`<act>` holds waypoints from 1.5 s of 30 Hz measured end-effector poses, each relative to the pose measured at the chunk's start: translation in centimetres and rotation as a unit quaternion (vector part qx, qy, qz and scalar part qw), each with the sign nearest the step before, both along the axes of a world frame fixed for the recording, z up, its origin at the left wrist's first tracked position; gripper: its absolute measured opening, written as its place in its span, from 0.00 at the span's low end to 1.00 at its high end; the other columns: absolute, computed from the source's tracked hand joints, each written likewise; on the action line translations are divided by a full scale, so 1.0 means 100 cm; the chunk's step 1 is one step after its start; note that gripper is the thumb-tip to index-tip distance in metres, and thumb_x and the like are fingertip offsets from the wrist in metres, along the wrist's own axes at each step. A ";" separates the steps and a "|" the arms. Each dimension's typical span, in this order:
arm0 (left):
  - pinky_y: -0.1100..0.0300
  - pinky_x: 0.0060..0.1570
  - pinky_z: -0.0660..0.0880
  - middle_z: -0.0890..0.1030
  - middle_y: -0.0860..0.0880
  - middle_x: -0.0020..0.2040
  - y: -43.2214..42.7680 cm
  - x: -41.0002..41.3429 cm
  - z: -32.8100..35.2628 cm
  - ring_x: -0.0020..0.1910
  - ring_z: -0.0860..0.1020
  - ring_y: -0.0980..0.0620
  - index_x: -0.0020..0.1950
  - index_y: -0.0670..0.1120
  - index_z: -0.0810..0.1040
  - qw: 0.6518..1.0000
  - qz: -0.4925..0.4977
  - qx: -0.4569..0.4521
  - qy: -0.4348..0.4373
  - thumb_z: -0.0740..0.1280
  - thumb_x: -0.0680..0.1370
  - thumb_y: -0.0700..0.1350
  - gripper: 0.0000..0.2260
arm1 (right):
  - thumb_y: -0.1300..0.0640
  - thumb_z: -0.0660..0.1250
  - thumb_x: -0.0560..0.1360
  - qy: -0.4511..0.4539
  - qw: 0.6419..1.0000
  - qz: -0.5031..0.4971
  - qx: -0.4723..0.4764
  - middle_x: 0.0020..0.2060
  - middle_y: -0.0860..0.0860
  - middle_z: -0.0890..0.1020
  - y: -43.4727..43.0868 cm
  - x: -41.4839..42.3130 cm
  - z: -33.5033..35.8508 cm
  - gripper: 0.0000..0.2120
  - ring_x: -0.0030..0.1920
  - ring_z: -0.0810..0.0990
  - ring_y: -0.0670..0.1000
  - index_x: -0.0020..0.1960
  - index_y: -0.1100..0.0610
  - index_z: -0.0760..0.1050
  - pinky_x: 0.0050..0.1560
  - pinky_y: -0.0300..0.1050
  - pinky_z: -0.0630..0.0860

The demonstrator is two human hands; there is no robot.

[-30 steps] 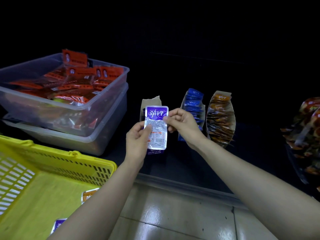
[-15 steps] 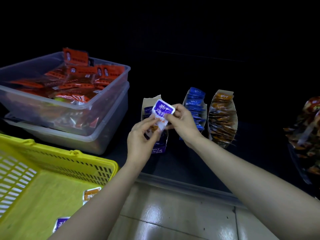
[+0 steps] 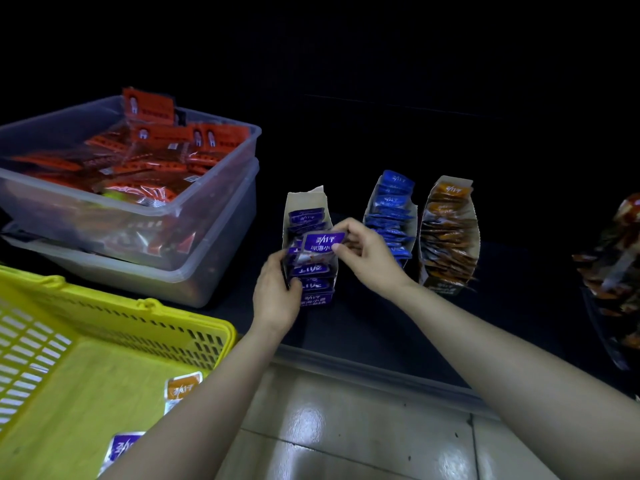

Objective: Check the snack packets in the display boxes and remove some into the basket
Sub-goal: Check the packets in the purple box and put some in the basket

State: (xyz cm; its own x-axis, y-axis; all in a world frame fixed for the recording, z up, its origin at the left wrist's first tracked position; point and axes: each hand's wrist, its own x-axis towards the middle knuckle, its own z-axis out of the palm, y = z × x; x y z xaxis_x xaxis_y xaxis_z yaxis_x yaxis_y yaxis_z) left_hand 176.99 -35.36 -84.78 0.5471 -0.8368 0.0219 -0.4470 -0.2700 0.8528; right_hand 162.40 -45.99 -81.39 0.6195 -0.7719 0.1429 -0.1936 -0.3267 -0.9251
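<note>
Head camera, looking down at a dark shelf [image 3: 381, 323]: my right grip [image 3: 367, 254] pinches the upper right corner of a purple snack packet [image 3: 320, 245] between thumb and fingertips, holding it tilted just above the purple display box [image 3: 304, 197], over the row of matching packets standing inside. My left grip [image 3: 277, 292] is curled round the left side of that same box, thumb pressed on its front packets; I cannot tell whether its fingertips also touch the lower edge of the held packet. Just to the right stands a blue display box [image 3: 370, 206] filled with blue packets, and beside that an orange display box [image 3: 476, 233] of brown and orange packets, the three boxes lined up side by side. At lower left sits the yellow basket [image 3: 138, 313], with an orange packet [image 3: 181, 389] and a purple basket packet [image 3: 121, 446] lying on its floor, partly hidden by my left forearm. Behind the basket, two clear plastic tubs [image 3: 207, 188] are stacked one in the other, the upper one heaped with red packets [image 3: 149, 157]. More dark wrapped snacks [image 3: 616, 265] crowd the far right edge. Pale floor tiles [image 3: 346, 427] shine below the shelf's front lip
</note>
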 end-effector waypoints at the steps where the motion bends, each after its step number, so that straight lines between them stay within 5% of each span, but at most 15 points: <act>1: 0.48 0.64 0.71 0.76 0.45 0.65 0.000 0.001 -0.002 0.65 0.74 0.47 0.71 0.44 0.68 1.000 0.000 0.000 0.005 0.65 0.76 0.34 0.24 | 0.63 0.64 0.80 0.013 1.000 -0.001 -0.010 0.49 0.52 0.83 0.001 0.001 -0.003 0.06 0.51 0.80 0.54 0.55 0.56 0.74 0.53 0.49 0.78; 5: 0.45 0.62 0.73 0.76 0.47 0.65 0.001 0.001 -0.004 0.63 0.75 0.49 0.72 0.47 0.68 0.999 -0.011 -0.033 0.006 0.64 0.75 0.34 0.26 | 0.62 0.65 0.80 0.038 0.998 -0.001 -0.052 0.47 0.47 0.82 0.002 0.005 -0.010 0.06 0.48 0.81 0.46 0.55 0.54 0.75 0.49 0.41 0.79; 12: 0.56 0.56 0.74 0.74 0.50 0.60 0.003 -0.006 0.006 0.56 0.76 0.54 0.67 0.47 0.73 0.993 -0.010 -0.107 -0.040 0.63 0.76 0.33 0.21 | 0.59 0.67 0.79 0.020 0.987 -0.040 -0.156 0.46 0.46 0.83 0.002 0.012 -0.019 0.07 0.46 0.82 0.43 0.56 0.56 0.78 0.45 0.45 0.81; 20: 0.49 0.56 0.76 0.76 0.50 0.59 0.000 -0.002 -0.002 0.56 0.77 0.53 0.66 0.46 0.73 0.995 0.020 -0.101 -0.018 0.62 0.76 0.33 0.20 | 0.62 0.65 0.80 -0.029 0.997 -0.060 0.036 0.48 0.55 0.83 -0.005 0.008 -0.022 0.05 0.50 0.83 0.50 0.55 0.55 0.75 0.48 0.45 0.82; 28: 0.49 0.57 0.75 0.75 0.49 0.59 0.000 -0.001 -0.005 0.57 0.77 0.52 0.66 0.47 0.73 0.996 0.012 -0.088 -0.028 0.63 0.75 0.33 0.21 | 0.63 0.68 0.77 0.041 0.992 -0.083 -0.086 0.46 0.49 0.83 -0.014 0.003 -0.027 0.07 0.48 0.82 0.46 0.54 0.56 0.80 0.50 0.44 0.81; 36: 0.70 0.60 0.67 0.76 0.49 0.63 0.005 -0.003 -0.004 0.61 0.74 0.55 0.64 0.46 0.78 0.985 -0.019 -0.124 -0.118 0.63 0.77 0.35 0.17 | 0.64 0.71 0.75 0.045 0.992 -0.013 -0.117 0.48 0.52 0.83 -0.004 0.015 -0.039 0.08 0.49 0.82 0.47 0.53 0.58 0.84 0.55 0.42 0.78; 39: 0.65 0.59 0.68 0.78 0.49 0.62 0.005 -0.003 -0.011 0.61 0.76 0.51 0.60 0.45 0.81 0.986 -0.021 -0.076 -0.148 0.64 0.79 0.38 0.12 | 0.64 0.72 0.74 0.085 0.984 -0.010 -0.156 0.49 0.50 0.80 -0.001 0.015 -0.046 0.08 0.48 0.78 0.46 0.53 0.57 0.84 0.52 0.39 0.76; 45: 0.54 0.59 0.72 0.78 0.46 0.63 0.004 0.000 -0.021 0.61 0.75 0.45 0.56 0.44 0.83 0.979 -0.023 -0.043 -0.199 0.67 0.79 0.42 0.09 | 0.63 0.65 0.76 0.093 0.990 -0.059 -0.092 0.49 0.51 0.78 -0.009 0.017 -0.043 0.09 0.43 0.79 0.44 0.53 0.59 0.82 0.46 0.33 0.74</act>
State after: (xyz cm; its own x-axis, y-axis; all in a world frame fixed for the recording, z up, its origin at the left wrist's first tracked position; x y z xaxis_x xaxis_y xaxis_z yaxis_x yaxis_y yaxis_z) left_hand 176.95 -34.94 -86.86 0.4420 -0.8464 0.2972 -0.7590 -0.1762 0.6268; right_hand 164.10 -46.88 -85.66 0.5561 -0.8115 0.1796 -0.4014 -0.4514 -0.7970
